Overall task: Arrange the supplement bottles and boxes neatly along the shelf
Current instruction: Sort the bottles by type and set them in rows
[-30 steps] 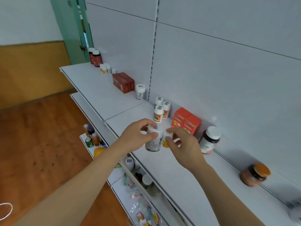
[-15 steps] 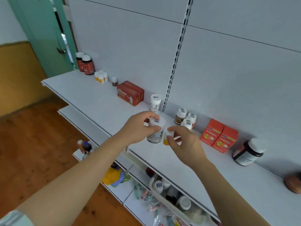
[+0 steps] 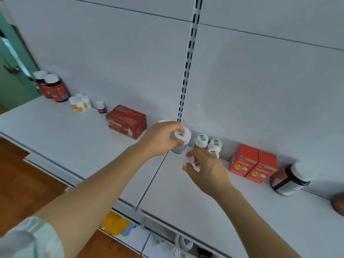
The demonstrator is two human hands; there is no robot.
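Now each hand (image 3: 160,141) grips a white bottle (image 3: 183,140).

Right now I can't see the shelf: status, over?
Left hand grips white bottle. Right hand pinches small bottle. Capped bottles crowd behind.

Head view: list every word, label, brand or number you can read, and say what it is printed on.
No text can be read with certainty.
Dark red box: pale print, blurred.
Two orange-red boxes: yellow face pictures and a label strip, characters too small.
White bottle in the left hand: cap sticker, label unreadable.
Small bottle in the right hand: mostly hidden.
Dark bottle: fine print, blurred.
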